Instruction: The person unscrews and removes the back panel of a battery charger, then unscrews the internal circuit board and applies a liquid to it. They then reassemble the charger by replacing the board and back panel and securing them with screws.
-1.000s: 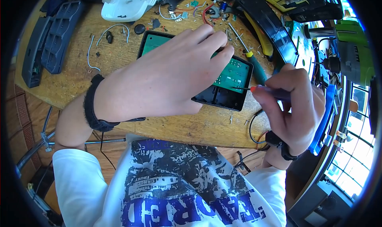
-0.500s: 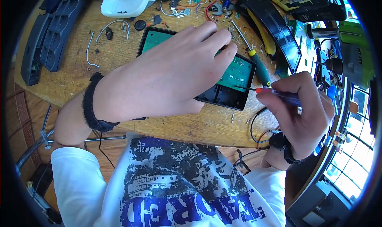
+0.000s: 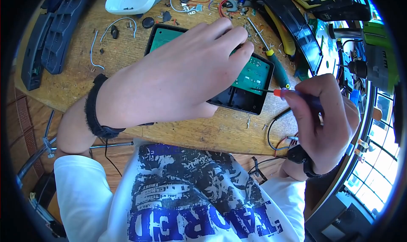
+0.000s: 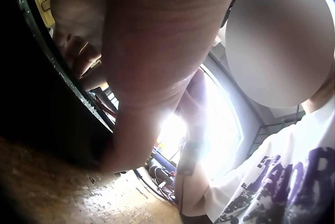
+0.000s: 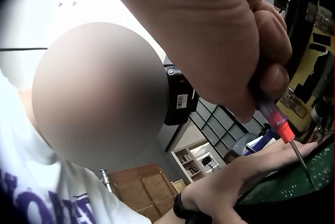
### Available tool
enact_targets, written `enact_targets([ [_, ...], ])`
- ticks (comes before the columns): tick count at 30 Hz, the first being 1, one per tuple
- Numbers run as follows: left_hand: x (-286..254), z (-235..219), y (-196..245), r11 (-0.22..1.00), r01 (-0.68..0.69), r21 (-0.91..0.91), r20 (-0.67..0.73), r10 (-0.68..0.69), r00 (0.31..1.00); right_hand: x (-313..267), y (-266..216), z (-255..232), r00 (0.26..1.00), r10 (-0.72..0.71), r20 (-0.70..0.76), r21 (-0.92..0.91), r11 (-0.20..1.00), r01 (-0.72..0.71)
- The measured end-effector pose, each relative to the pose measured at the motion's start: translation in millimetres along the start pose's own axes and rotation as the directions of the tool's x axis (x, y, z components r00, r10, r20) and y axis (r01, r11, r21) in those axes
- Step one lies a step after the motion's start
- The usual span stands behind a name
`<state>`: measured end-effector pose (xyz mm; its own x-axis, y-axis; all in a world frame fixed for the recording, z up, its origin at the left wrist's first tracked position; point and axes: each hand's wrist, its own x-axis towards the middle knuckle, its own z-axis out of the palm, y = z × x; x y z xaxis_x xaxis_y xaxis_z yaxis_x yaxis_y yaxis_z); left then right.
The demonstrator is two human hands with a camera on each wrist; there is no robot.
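A black plastic case [image 3: 243, 103] with a green circuit board [image 3: 257, 72] in it lies on the workbench. My left hand [image 3: 182, 81] reaches across the case and grips it, thumb along the near side and fingers bent over the far part; it covers the middle of the board. Between thumb and fingers my right hand [image 3: 328, 117] pinches a screwdriver with a purple see-through handle and an orange collar [image 3: 277, 92]. The thin shaft slants down, its tip at the right part of the board. In the right wrist view the screwdriver [image 5: 283, 131] also points down onto the board [image 5: 285, 187].
A green-and-yellow screwdriver [image 3: 277, 70] lies right of the case, near a long black curved shell [image 3: 299, 28]. A green drill [image 3: 373, 51] stands far right. Black plastic housings [image 3: 63, 34] lie left, a white shell [image 3: 135, 0] at the back. Wires and screws are scattered about.
My right hand has shifted slightly right with the screwdriver, whose tip stays at the board's right part. The left hand keeps its place on the case.
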<state>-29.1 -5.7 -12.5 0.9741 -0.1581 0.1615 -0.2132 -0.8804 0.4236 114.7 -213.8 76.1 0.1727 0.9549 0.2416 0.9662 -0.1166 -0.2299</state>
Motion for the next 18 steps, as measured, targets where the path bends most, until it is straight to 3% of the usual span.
enact_targets([
  [2, 0.5, -1.1, 1.2, 1.0, 0.012, -0.011, 0.019, -0.012, 1.0, -1.3, -1.0, -2.2, 0.995, 0.098, 0.02, -0.084, 0.992, -0.096],
  [6, -0.3, -0.9, 1.0, 1.0, 0.012, -0.011, 0.023, -0.012, 1.0, -2.2, -7.2, -7.5, 0.984, 0.16, 0.08, -0.198, 0.97, -0.142],
  [9, -2.8, -0.3, 1.0, 1.0, 0.003, -0.008, -0.006, -0.003, 1.0, 0.8, 0.8, -4.2, 0.979, 0.185, 0.086, -0.099, 0.979, -0.177],
  [11, -2.7, -1.1, 1.6, 1.0, 0.006, 0.02, 0.008, -0.006, 1.0, 6.2, 7.8, -6.8, 0.998, -0.032, 0.059, -0.085, 0.996, 0.037],
  [12, -2.4, -1.1, 1.7, 1.0, 0.01, 0.019, 0.007, -0.01, 1.0, 1.3, 7.0, -8.0, 0.99, 0.075, 0.117, -0.024, 0.997, -0.072],
  [16, -1.9, -0.6, 1.4, 1.0, 0.011, 0.011, 0.01, -0.011, 1.0, -1.2, 10.0, -6.5, 0.986, -0.016, 0.169, 0.129, 0.992, -0.006],
  [18, -1.4, 0.5, 1.5, 1.0, 0.006, 0.008, 0.008, -0.007, 1.0, -1.4, 2.9, -3.6, 0.985, 0.07, 0.157, 0.139, 0.986, -0.092],
])
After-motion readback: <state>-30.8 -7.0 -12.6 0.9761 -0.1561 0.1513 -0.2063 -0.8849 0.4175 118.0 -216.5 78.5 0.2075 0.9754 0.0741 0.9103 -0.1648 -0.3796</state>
